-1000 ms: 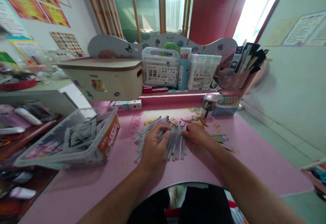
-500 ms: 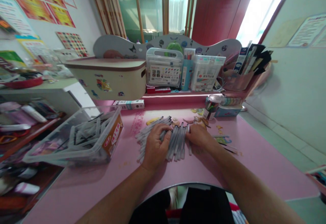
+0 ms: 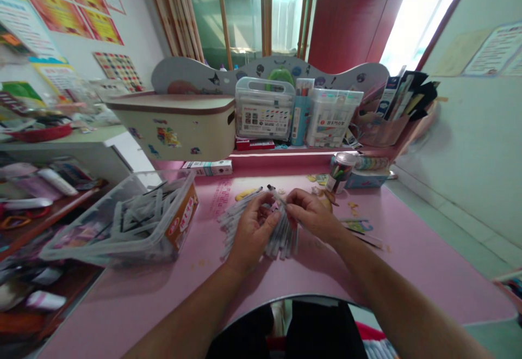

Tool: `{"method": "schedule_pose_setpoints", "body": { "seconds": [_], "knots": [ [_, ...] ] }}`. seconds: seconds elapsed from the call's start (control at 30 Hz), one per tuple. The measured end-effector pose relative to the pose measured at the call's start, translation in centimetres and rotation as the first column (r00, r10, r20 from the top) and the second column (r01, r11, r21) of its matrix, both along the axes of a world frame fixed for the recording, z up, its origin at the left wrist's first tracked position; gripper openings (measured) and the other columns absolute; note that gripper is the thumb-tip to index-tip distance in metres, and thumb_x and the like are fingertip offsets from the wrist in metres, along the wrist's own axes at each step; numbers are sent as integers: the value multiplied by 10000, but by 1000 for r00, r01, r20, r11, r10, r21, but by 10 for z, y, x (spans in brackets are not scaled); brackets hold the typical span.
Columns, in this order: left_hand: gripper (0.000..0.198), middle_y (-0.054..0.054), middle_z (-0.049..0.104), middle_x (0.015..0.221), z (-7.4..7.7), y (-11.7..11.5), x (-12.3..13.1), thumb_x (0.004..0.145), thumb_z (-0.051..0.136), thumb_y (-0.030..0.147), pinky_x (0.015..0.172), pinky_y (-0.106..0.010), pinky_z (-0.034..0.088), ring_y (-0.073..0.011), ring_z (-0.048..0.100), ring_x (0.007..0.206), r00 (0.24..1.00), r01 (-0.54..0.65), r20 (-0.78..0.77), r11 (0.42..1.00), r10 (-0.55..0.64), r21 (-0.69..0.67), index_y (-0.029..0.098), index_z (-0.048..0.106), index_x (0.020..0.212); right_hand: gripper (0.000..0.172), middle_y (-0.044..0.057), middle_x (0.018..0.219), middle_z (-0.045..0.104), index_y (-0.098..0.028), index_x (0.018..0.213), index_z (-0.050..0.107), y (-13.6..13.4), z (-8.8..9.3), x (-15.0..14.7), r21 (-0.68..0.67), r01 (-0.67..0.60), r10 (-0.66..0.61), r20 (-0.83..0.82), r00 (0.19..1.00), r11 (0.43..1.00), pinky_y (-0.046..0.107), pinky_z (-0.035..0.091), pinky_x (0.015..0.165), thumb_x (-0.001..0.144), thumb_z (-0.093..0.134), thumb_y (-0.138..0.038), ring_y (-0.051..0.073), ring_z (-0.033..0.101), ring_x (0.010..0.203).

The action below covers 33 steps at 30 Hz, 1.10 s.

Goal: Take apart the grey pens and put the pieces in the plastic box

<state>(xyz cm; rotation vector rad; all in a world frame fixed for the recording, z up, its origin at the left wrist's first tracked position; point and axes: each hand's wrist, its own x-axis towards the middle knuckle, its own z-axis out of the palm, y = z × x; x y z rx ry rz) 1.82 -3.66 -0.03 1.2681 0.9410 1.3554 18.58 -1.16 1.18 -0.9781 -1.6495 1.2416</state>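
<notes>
A heap of grey pens (image 3: 281,239) lies on the pink desk (image 3: 408,255) in front of me. Both hands have come together just above the heap. My right hand (image 3: 312,215) pinches one grey pen (image 3: 276,195) that points up and to the left, its dark tip free. My left hand (image 3: 253,231) is curled beside it, its fingers closed on the same pen and brushing the heap below. A clear plastic bin (image 3: 122,223) with several more grey pens stands to the left of my left hand.
A cream storage box (image 3: 175,125), marker cases (image 3: 265,111) and a rack of books (image 3: 403,98) line the raised shelf at the back. A small tin of coloured pencils (image 3: 339,171) stands right of the heap. Cluttered shelves are at the far left.
Both hands lay flat on the heap, pressing the pens together. Now they have lifted and closed on a single pen held above it. The camera has shifted slightly.
</notes>
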Motion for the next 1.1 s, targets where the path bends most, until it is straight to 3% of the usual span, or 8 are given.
{"method": "schedule_pose_setpoints", "body": {
  "seconds": [0.07, 0.13, 0.27, 0.4, 0.53, 0.7, 1.1],
  "knots": [
    [258, -54, 669, 926, 1, 1, 0, 821, 666, 305, 768, -301, 491, -175, 620, 832, 998, 62, -1, 998, -62, -10, 196, 666, 1055, 189, -64, 618, 489, -203, 849, 479, -5, -4, -7, -64, -104, 102, -34, 994, 992, 219, 372, 477, 852, 563, -372, 92, 469, 481],
    [155, -46, 674, 873, 2, 1, 0, 831, 645, 275, 768, -293, 489, -168, 623, 812, 999, 36, 2, 999, -36, -2, 182, 679, 949, 194, -51, 665, 493, -197, 873, 491, -7, -7, -10, -77, -142, 141, -15, 990, 987, 221, 372, 481, 874, 545, -383, 89, 462, 498],
    [90, -10, 642, 734, 4, 2, 0, 812, 665, 257, 677, -251, 474, -131, 588, 681, 994, -113, 6, 994, 113, -8, 173, 662, 845, 118, -5, 777, 545, -181, 881, 545, -7, -8, -11, 92, -95, 78, 176, 981, 991, 254, 420, 637, 901, 501, -288, 127, 513, 694],
    [115, 16, 590, 663, 5, 4, 0, 816, 667, 276, 572, -216, 429, -100, 526, 582, 984, -178, 0, 984, 178, -24, 169, 623, 821, 216, 24, 805, 573, -169, 847, 576, -9, -5, -14, 177, -97, 38, 307, 951, 979, 284, 409, 708, 948, 418, -275, 155, 517, 765],
    [145, 24, 567, 638, 2, 5, -1, 860, 616, 312, 567, -211, 426, -96, 513, 573, 993, -112, 17, 992, 113, -59, 174, 592, 823, 292, 19, 758, 536, -165, 846, 594, -10, -7, -15, 163, -125, 79, 264, 961, 979, 268, 377, 647, 969, 401, -346, 145, 476, 706],
    [142, 26, 572, 625, 2, 6, -3, 870, 603, 318, 591, -214, 440, -98, 530, 580, 999, -34, 14, 997, 35, -74, 181, 586, 834, 337, -27, 645, 406, -160, 862, 592, -5, -18, -12, 20, -182, 178, 128, 976, 983, 238, 289, 525, 952, 435, -444, 107, 358, 566],
    [111, 24, 590, 617, 5, 4, -2, 843, 625, 289, 614, -226, 460, -105, 545, 572, 997, -53, 57, 996, 58, -77, 187, 586, 826, 282, -18, 677, 454, -158, 827, 601, -9, -6, -13, 84, -149, 131, 192, 973, 985, 243, 349, 597, 940, 439, -359, 117, 410, 618]
  ]
}}
